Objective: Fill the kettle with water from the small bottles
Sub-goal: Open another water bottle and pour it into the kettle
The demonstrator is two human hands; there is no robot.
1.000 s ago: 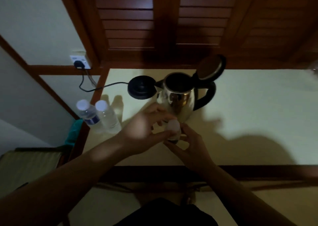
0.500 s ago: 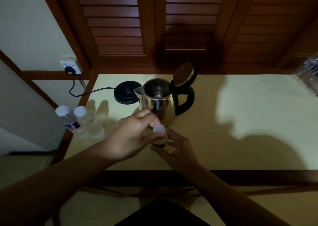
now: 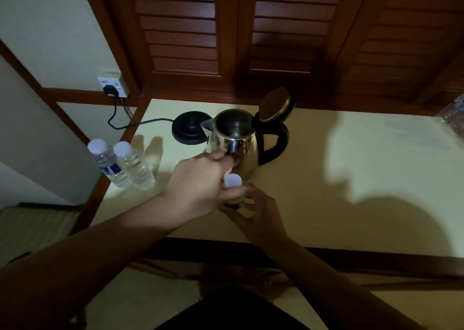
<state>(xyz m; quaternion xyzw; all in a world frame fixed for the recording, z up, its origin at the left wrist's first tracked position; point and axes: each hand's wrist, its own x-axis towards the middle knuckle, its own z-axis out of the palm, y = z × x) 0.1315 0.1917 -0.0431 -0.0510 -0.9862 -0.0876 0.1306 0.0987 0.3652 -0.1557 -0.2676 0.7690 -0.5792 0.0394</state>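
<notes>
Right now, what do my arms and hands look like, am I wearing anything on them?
Both forearms are bare up to the frame edge: no sleeves, watch or bracelets show. The left hand and right hand wear no gloves, and no rings are visible, though the dim light hides fine detail. Dark clothing shows at the bottom edge.

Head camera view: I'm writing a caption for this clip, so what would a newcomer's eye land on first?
First, the shiny steel kettle at mid-table, lid flipped open, standing off its black base just to its left. Right in front of it, the left hand and right hand grip a small capped bottle. Two more capped bottles stand together at the table's left edge.
</notes>
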